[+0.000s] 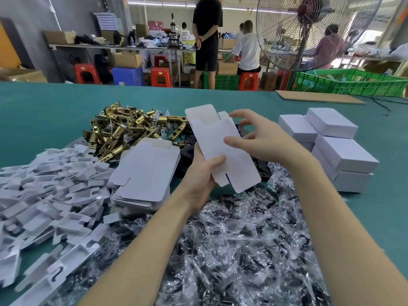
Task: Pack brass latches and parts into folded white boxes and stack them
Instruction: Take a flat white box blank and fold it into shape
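Note:
A flat, unfolded white box blank (220, 149) is held tilted above the table. My left hand (203, 173) grips its lower left edge, thumb on top. My right hand (258, 138) touches its right edge with thumb and fingers spread. A pile of brass latches (123, 131) lies at the back left. A stack of flat box blanks (145, 175) sits left of my left hand. Closed white boxes (335, 146) are stacked at the right. Black flat parts (187, 151) lie under the held blank.
White card inserts (50, 191) are heaped at the left. Clear bags of black parts (242, 239) cover the near table. On the green table (44, 102) a cardboard sheet (320, 97) and a green crate (353, 82) lie far right. A fan (309, 29) and people stand behind.

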`<state>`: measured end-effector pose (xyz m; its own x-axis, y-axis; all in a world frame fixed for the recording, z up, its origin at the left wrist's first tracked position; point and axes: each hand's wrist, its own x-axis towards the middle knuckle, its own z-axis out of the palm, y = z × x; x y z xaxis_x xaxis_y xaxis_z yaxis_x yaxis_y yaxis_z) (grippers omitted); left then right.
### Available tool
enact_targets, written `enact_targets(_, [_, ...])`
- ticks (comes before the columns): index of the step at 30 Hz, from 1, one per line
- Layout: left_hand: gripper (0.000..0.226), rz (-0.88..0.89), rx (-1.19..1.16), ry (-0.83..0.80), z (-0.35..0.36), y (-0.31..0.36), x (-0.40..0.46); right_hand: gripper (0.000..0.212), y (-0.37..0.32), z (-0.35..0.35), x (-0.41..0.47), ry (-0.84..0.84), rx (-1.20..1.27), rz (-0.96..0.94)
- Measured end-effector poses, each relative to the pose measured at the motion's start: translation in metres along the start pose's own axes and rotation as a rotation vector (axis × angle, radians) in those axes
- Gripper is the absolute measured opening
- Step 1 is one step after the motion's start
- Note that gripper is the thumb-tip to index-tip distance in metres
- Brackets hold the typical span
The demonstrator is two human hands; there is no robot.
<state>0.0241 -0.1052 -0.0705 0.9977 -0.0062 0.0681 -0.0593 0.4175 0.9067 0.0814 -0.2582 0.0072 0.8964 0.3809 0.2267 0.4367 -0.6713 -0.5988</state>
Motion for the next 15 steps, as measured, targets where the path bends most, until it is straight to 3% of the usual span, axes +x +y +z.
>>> enact_targets(7, [0.046,0.020,-0.088,-0.122,-0.004,0.012,-0.005,0.026,-0.008,0.006,-0.002,-0.049,0.036,-0.139])
enact_targets(12, [0.047,0.048,-0.105,-0.160,-0.001,0.026,-0.009,0.034,-0.019,0.010,-0.003,-0.063,0.052,-0.218])
enact_targets(15, [0.036,0.044,-0.050,-0.193,0.002,0.028,-0.010,0.033,-0.025,0.011,-0.004,-0.097,0.054,-0.247])
